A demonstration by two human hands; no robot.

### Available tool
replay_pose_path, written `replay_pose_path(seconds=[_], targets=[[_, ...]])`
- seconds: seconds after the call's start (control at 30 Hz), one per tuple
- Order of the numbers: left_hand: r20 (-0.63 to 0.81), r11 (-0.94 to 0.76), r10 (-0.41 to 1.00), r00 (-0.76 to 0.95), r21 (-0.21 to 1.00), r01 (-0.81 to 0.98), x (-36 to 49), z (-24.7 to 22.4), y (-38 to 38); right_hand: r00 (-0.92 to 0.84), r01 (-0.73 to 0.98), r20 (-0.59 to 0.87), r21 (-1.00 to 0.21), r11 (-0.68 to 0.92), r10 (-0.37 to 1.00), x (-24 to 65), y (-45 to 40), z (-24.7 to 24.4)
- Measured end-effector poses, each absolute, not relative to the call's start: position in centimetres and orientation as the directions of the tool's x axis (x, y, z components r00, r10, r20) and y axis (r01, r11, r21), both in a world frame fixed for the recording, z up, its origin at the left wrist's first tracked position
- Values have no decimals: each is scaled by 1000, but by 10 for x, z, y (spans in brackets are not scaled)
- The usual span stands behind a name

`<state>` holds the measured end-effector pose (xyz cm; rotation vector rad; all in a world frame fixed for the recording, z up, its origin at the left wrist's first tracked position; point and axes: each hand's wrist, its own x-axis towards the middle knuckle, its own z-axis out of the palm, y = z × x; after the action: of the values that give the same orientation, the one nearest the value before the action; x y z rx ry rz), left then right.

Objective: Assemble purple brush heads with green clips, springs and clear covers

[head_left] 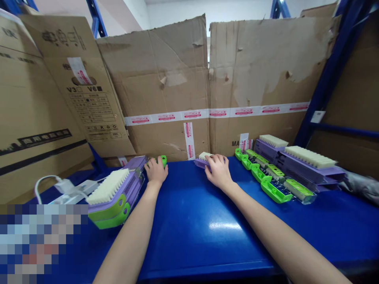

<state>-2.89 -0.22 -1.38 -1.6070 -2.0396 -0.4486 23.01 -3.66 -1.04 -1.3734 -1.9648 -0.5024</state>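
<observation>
My right hand (pixel 218 169) is closed over the right side of a small purple block with a ridged cream top (pixel 202 161), which stands on the blue table near the cardboard. The fingers hide part of the block. Farther left, my left hand (pixel 156 171) is closed around a piece with a bright green end (pixel 164 160); most of that piece is under the fingers. Just left of that hand lies a purple housing (pixel 137 162). Nearer to me, beside my left forearm, is a larger purple block with a cream ridged top (pixel 109 185) and green end parts (pixel 109 215).
On the right, green caps (pixel 275 192) and clear pieces with green tops (pixel 299 188) lie in rows beside purple blocks with cream tops (pixel 310 157). A white power strip (pixel 77 192) with a plugged-in charger is at left. Cardboard sheets (pixel 160 79) wall the back of the blue table (pixel 189 236).
</observation>
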Motion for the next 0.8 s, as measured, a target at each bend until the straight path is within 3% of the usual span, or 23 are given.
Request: replay_pose_path(seconds=[0.23, 0.53, 0.7, 0.8], targets=[[639, 212, 760, -117, -73, 975, -23, -8, -3, -52, 983, 624, -106, 151, 779, 241, -28, -20], [689, 234, 682, -244, 111, 966, 3, 40, -7, -69, 965, 485, -191, 182, 872, 251, -23, -17], [531, 329, 772, -350, 137, 934, -6, 83, 6, -37, 961, 467, -227, 160, 884, 253, -23, -16], [360, 449, 807, -469, 143, 882, -33, 102, 10, -39, 959, 460, -232, 162, 887, 252, -23, -16]])
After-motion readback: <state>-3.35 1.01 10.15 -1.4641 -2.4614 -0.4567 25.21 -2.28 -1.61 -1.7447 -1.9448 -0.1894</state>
